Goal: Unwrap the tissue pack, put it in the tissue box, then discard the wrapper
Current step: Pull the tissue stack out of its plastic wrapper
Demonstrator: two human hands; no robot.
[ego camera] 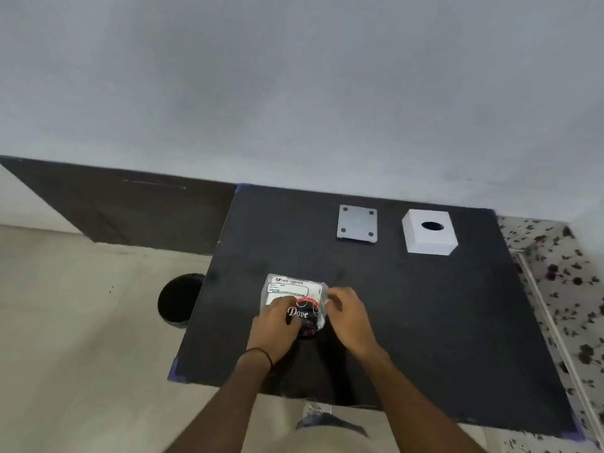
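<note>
A wrapped tissue pack (294, 294) with a clear printed wrapper lies on the black table (425, 322) near its front left. My left hand (276, 328) presses on the pack's near left part, fingers over the print. My right hand (348, 317) pinches the wrapper at the pack's right edge. The white tissue box (428, 235) with a round hole on top stands at the far right of the table. Its grey base plate (357, 226) lies flat to the left of the box, apart from it.
A black round bin (179, 300) stands on the floor just off the table's left edge. A grey wall rises behind the table. A floral patterned surface (562, 289) lies to the right of the table.
</note>
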